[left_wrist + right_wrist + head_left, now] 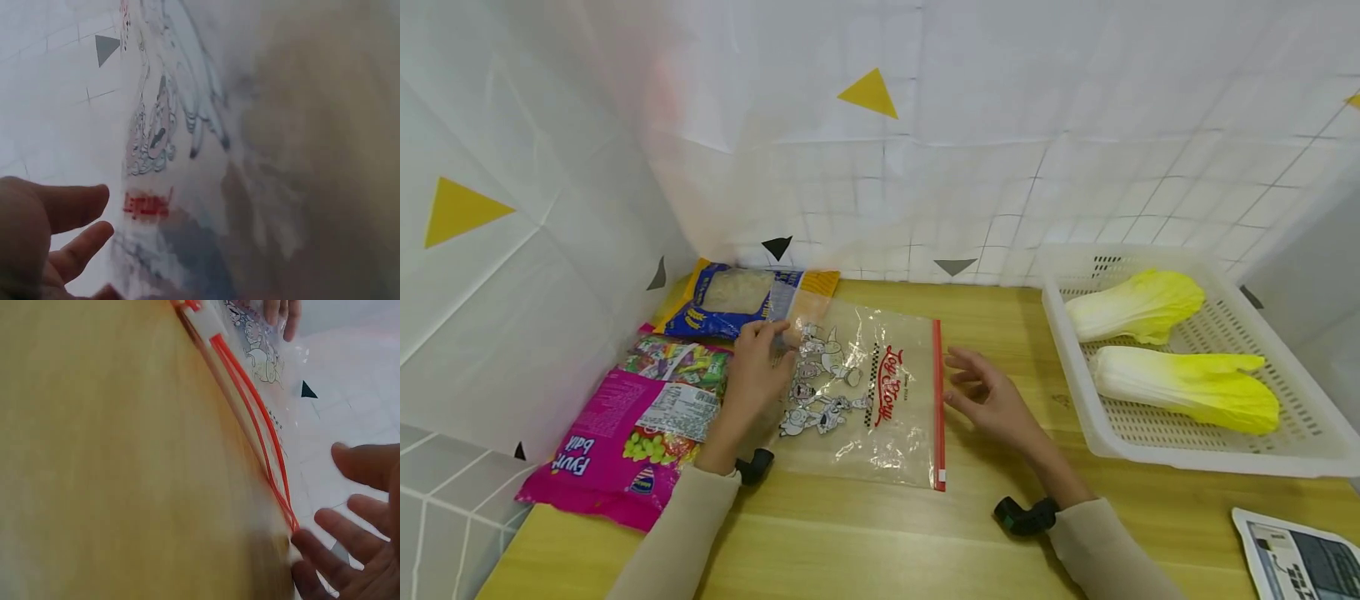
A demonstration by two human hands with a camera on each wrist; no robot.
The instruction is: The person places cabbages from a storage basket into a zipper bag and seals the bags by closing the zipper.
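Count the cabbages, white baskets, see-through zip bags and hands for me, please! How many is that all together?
Cabbages: 2, the back cabbage and the front cabbage
White basket: 1
See-through zip bag: 1
Hands: 2, the left hand and the right hand
Total: 6

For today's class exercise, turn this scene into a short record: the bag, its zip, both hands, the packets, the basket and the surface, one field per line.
Bag: clear, printed, between the hands
Zip: red, along the bag's right side; strips parted midway
Left hand: at the bag's left end, contact unclear
Right hand: beside the zip, fingers relaxed
Blue packet: far left
Pink packet: nearer left
Basket: white, right, holding two cabbages
Surface: wooden table
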